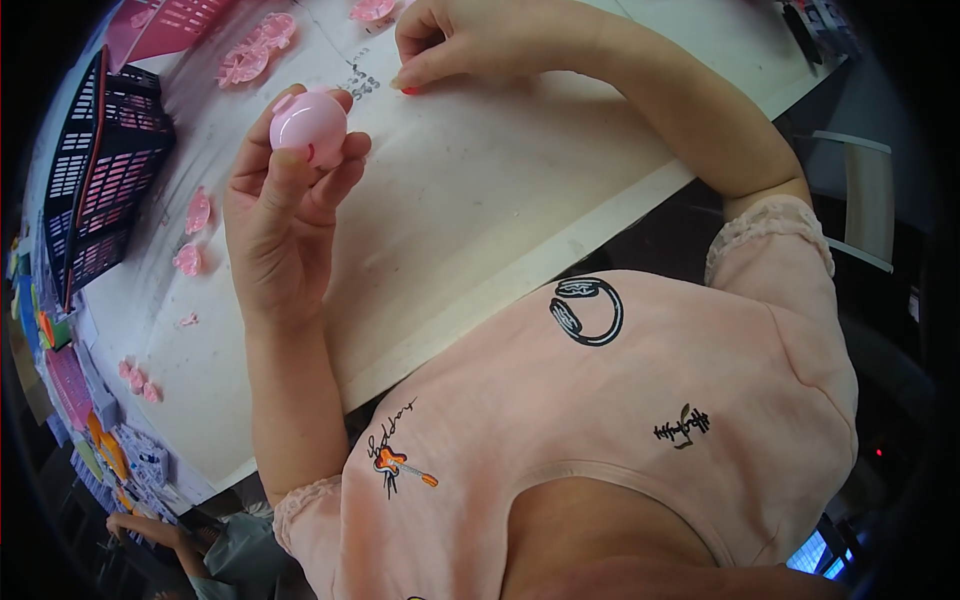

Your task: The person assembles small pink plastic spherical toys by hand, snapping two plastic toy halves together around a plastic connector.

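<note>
My left hand (pixel 283 215) is raised above the table with its fingers and thumb closed round a glossy pale pink plastic ball (pixel 308 125). The ball has small raised bumps on its edge and a red mark low on its side, near my thumb. Farther right, my right hand (pixel 480 42) rests at the tabletop, thumb and fingers bent together in a pinch. At its fingertips a small red piece (pixel 409 91) shows, mostly covered by the thumb.
Left of my hands stands a dark plastic basket (pixel 105 165), with a pink basket (pixel 165 28) beyond it. Pink translucent parts (pixel 256 50) lie scattered on the white table (pixel 500 190). Another person's arm (pixel 155 530) shows at lower left. A black pen-like thing (pixel 800 32) is at far right.
</note>
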The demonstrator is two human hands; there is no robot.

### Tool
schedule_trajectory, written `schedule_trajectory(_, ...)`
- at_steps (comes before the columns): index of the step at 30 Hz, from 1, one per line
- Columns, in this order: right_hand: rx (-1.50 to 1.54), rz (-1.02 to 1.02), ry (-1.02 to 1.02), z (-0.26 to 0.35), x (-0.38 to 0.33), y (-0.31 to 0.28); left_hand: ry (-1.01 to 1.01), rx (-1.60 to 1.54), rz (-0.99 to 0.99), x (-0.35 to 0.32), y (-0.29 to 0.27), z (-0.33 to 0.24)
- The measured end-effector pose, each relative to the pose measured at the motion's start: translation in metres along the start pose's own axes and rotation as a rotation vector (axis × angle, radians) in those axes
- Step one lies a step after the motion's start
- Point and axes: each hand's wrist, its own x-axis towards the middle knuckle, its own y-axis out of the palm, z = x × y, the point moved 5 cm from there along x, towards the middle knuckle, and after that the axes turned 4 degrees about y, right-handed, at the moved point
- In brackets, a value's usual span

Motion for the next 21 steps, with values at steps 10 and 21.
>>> schedule_trajectory(10, -0.002, -0.015, 0.02, 0.003, -0.011, -0.012, -0.018, 0.02, -0.036, 0.0, -0.002, 0.001)
schedule_trajectory(21, -0.148, -0.36, -0.681, 0.008, -0.017, -0.01, -0.116, 0.198, -0.032, -0.001, 0.008, 0.007)
